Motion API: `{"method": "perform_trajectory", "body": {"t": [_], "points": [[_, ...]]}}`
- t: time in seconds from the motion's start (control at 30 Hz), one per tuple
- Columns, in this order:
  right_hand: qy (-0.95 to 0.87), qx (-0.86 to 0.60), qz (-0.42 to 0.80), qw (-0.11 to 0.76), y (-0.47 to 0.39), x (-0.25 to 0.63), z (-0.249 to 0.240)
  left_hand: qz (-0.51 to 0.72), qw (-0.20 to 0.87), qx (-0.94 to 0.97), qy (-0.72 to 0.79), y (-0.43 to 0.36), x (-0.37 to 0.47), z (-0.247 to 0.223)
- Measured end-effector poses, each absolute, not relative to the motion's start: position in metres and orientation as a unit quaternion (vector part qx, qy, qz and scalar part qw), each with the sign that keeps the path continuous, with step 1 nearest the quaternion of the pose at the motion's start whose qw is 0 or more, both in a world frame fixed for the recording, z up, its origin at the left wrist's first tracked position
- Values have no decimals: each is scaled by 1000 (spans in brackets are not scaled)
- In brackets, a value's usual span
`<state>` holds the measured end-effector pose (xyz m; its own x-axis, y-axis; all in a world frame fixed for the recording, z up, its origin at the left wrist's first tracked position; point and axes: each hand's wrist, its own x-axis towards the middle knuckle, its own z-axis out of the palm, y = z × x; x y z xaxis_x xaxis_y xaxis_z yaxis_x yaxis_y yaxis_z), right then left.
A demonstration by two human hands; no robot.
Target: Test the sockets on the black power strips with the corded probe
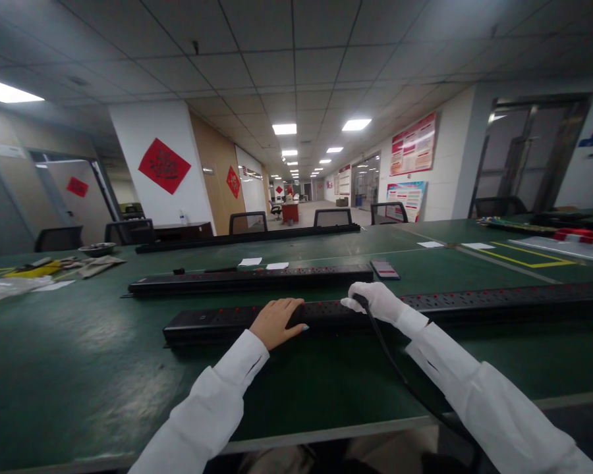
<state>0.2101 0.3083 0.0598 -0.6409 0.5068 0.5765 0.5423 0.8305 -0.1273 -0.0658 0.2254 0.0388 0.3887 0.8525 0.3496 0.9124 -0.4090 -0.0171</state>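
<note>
Right hand (pixel 374 302), gloved, is closed around a black plug (pixel 360 300) by the near power strip (pixel 326 309) on the green table (pixel 103 375). Bare left hand (pixel 275 324) lies on the strip, left of the plug; I can't tell if it squeezes.

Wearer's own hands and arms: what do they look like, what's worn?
Left hand: no glove, blue-green polish on the thumbnail. Right hand: white, close-fitting fabric glove. Both arms: loose, wrinkled white fabric long sleeves with cuffs and a slit opening near each wrist. No markings visible on the sleeves.
</note>
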Motion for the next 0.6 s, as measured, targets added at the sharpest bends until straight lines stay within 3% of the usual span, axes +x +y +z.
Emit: {"method": "perform_trajectory", "body": {"t": [0.23, 0.43, 0.6], "points": [[-896, -286, 1, 341, 307, 209, 56, -147, 106, -829, -529, 227, -67, 37], [-818, -297, 78, 486, 294, 200, 77, -148, 114, -829, -528, 225, -65, 38], [-824, -307, 88, 468, 288, 182, 72, -147, 114, -832, -523, 224, -65, 39]]}}
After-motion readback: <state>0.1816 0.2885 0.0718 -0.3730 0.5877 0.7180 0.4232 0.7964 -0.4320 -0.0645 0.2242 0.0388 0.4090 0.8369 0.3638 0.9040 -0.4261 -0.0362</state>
